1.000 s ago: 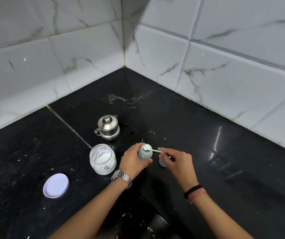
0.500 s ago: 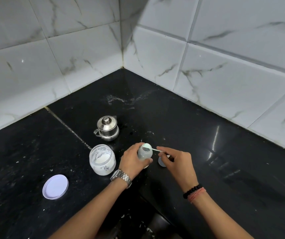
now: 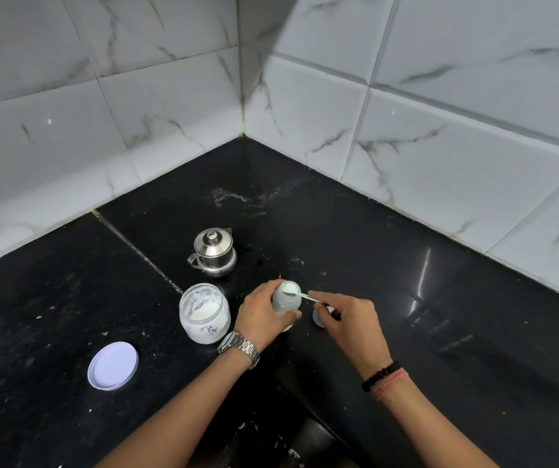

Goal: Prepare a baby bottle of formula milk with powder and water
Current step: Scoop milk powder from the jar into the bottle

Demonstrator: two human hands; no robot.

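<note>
the small translucent grey baby bottle point(image 3: 285, 298) stands upright on the glossy black stone counter point(image 3: 440, 332), its open mouth showing pale contents. the left hand point(image 3: 263, 315) is wrapped round the bottle from the left, fingers curled behind it and the thumb across its lower front. the right hand point(image 3: 345, 319) sits just to the right of the bottle, thumb and fingertips pinching the handle of a thin white plastic scoop point(image 3: 307, 296) whose bowl end rests at the bottle's rim (whether it holds powder i cannot tell). a silver metal wristwatch point(image 3: 238, 348) is on the left wrist; a black bead bracelet point(image 3: 381, 375) and a reddish thread band point(image 3: 391, 384) are on the right.

just left of the bottle, beside the left hand, stands an open clear glass jar of white powder point(image 3: 204, 313), its inner walls dusted white. farther left of the bottle and nearer the camera lies the jar's round white plastic lid point(image 3: 113, 365), flat on the counter and well apart from the jar. behind the bottle and slightly to its left stands a small lidded stainless steel pot with a spout point(image 3: 214, 252). just right of the bottle, mostly hidden under the right hand, lies a small round grey piece point(image 3: 318, 319) i cannot identify. white marble-look wall tiles point(image 3: 440, 146) meet in a corner well behind the bottle.
</note>
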